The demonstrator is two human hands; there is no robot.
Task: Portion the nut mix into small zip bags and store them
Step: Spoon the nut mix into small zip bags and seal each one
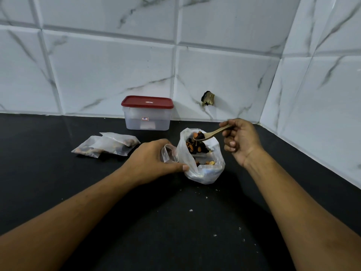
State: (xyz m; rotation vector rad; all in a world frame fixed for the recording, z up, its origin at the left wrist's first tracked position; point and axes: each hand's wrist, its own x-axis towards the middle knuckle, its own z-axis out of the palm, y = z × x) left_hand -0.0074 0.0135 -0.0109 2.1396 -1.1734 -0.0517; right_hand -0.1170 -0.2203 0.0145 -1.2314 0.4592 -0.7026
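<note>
Head view: black countertop [175, 222] lay under both forearms. Red-lidded storage container [147, 114] stood beyond the left hand [154, 159], lid on. Open bag of nut mix [203, 169] sat between the hands, touching the left thumb. Filled zip bags [109, 145] lay overlapped, left of the left hand. Left hand pinched an empty small zip bag [169, 153], mouth up, just beside the big bag. Right hand [241, 141] gripped a wooden spoon [213, 133], its loaded bowl over the big bag's mouth and the handle running back to the right. Next tip probably goes leftward; the zip bag was nearer the left hand.
</note>
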